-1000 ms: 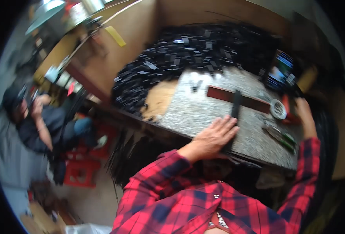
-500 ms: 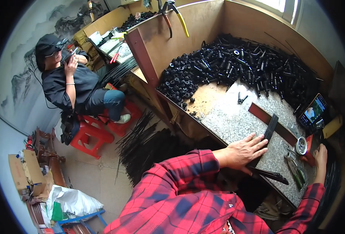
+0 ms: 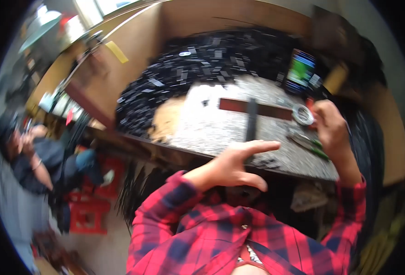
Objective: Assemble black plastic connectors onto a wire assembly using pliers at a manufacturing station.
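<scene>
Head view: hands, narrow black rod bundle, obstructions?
Left hand open by black rod bundle, contact unclear. Right hand curled beside round white tub, grip unclear. Bundle crosses dark-red flat bar. Green-handled metal pliers between hands.

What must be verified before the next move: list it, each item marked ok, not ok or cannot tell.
1. Left hand unclenched: ok; thumb and fingers are spread apart.
2. Right hand empty: cannot tell; its fingers are curled and blurred.
3. Dark rods on the red-brown bar: ok; they lie across it.
4. Green-handled tool on the worktop: ok; it lies near the right hand.
5. Contents of the round container: cannot tell; too blurred.
6. Sharp view of the worktop: not ok; the picture is smeared.
</scene>
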Tool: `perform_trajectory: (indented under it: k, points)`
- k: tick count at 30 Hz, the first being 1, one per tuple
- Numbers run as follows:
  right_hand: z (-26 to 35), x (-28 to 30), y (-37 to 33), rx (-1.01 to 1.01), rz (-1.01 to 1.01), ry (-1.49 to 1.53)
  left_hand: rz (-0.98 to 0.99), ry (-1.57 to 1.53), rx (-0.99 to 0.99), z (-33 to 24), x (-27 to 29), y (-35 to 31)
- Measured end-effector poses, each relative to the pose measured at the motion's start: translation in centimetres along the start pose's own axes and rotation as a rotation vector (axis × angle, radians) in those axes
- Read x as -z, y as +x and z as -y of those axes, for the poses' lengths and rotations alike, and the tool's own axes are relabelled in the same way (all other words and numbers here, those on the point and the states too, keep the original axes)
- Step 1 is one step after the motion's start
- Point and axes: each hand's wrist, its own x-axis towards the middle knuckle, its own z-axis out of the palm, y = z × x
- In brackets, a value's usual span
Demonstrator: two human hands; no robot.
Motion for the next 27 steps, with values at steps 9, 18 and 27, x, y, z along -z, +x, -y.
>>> perform_trajectory:
  k: [9, 18, 27]
  points:
    - [5.5, 2.6, -2.8, 0.155, 0.017, 0.106, -0.156, -0.096, -0.134, -3.9, -1.2, 2.0]
    - [7.4, 3.1, -3.4, 0.299, 0.045, 0.103, -0.269, 0.202, -0.134, -4.7, -0.9, 1.9]
    - [7.3, 2.9, -3.0, 0.344, 0.024, 0.035, -0.23, 0.293, -0.213, -4.3, -0.5, 2.6]
